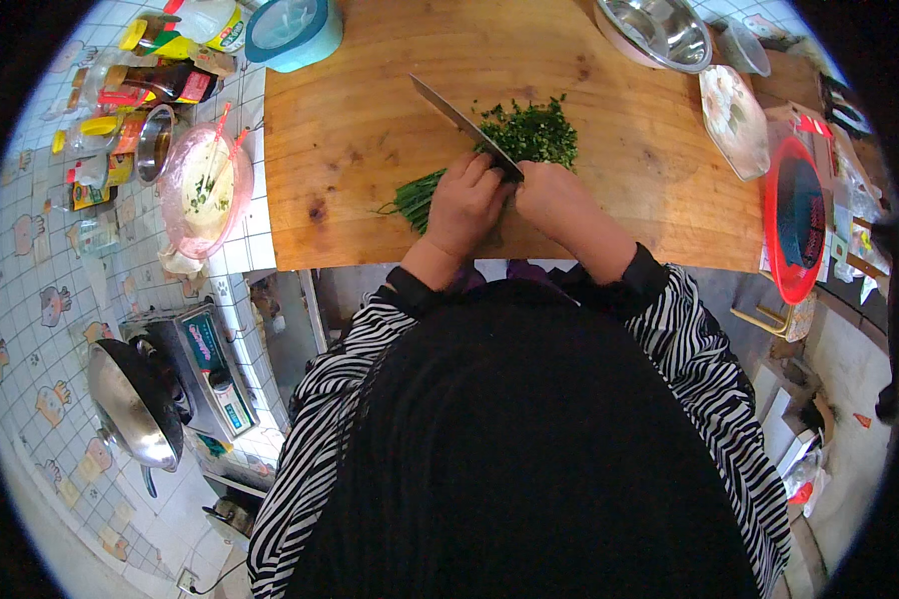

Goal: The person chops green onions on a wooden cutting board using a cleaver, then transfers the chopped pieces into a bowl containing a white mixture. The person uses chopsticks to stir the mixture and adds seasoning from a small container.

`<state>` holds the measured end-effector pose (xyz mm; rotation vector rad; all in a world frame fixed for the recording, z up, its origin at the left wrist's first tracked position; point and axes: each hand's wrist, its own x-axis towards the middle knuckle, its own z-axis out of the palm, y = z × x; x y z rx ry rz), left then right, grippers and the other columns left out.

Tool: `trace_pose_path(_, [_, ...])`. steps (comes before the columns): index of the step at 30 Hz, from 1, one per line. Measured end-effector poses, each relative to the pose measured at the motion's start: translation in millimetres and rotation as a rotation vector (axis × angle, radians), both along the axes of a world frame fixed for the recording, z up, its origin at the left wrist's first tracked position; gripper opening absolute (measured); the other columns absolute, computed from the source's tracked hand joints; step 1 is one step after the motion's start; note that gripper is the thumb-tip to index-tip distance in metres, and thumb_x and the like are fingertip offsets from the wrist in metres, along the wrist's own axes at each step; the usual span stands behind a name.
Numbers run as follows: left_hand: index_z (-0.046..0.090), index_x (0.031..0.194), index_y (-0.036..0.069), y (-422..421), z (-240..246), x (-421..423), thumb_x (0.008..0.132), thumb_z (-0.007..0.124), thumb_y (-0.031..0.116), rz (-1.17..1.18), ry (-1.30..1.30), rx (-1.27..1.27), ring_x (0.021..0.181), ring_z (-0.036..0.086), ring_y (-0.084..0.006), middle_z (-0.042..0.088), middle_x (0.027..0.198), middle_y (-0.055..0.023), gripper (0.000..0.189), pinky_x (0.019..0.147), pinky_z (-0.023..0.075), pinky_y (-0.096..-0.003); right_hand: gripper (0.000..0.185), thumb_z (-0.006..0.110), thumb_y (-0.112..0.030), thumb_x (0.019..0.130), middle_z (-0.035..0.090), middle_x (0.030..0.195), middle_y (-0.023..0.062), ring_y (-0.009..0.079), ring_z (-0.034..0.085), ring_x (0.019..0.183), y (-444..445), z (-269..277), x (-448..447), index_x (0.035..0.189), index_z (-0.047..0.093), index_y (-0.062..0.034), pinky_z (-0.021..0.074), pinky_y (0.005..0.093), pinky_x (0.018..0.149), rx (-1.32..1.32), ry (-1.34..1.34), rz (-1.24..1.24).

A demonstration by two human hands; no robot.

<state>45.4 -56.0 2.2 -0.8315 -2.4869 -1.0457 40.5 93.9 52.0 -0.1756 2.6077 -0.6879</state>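
Note:
My right hand (pixel 551 193) grips the handle of a kitchen knife (pixel 457 120), whose blade slants away to the far left over a wooden board (pixel 344 112). Under my left hand (pixel 464 196) lies a bunch of long green stalks (pixel 418 198), probably chives, pressed down close to the blade. Its uncut ends stick out to the left of the hand. A pile of finely chopped greens (pixel 536 131) rests on the board beyond the knife. The fingertips of my left hand are partly hidden near the blade.
At left, a pink bowl (pixel 172 202) holds pale batter, chopsticks and green bits, beside sauce bottles (pixel 172 82). A blue container (pixel 300 52) and steel bowl (pixel 689 45) stand at the far edge. A floral plate (pixel 734 120) and red basin (pixel 775 217) are right; a lidded wok (pixel 131 404) sits lower left.

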Motion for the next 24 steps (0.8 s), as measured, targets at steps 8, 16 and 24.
trace_pose_path(8, [0.056,0.098,0.004,6.7,5.2,-3.6,0.067,0.066,0.006,-0.027,0.014,-0.113,0.095,0.051,-0.0354,0.054,0.107,-0.015,0.033,0.082,0.0435,-0.0409,0.032,0.05,-0.017,0.078,0.06,0.085,0.0258,0.0407,0.058,0.081,19.9,-3.7,4.7,0.104,0.058,-0.0006,0.0465,0.0465,0.072,-0.089,0.002,-0.173])
trace_pose_path(16, [0.056,0.097,0.003,22.7,1.4,-7.3,0.068,0.063,0.003,-0.018,0.014,-0.098,0.098,0.051,-0.036,0.054,0.107,-0.0158,0.029,0.081,0.0448,-0.0399,0.027,0.05,-0.018,0.079,0.06,0.08,0.0255,0.0423,0.057,0.077,46.4,-2.5,-1.7,0.1,0.059,-0.0023,0.0456,0.0472,0.068,-0.058,-0.004,-0.194])
trace_pose_path(24, [0.057,0.094,0.002,25.1,-5.3,-10.5,0.07,0.06,0.001,0.029,0.034,-0.007,0.094,0.052,-0.0359,0.053,0.102,-0.0162,0.025,0.08,0.0447,-0.0402,0.026,0.049,-0.019,0.081,0.059,0.073,0.0243,0.0412,0.058,0.072,49.0,12.2,5.8,0.098,0.058,-0.0017,0.0456,0.0456,0.063,-0.112,0.023,-0.211])
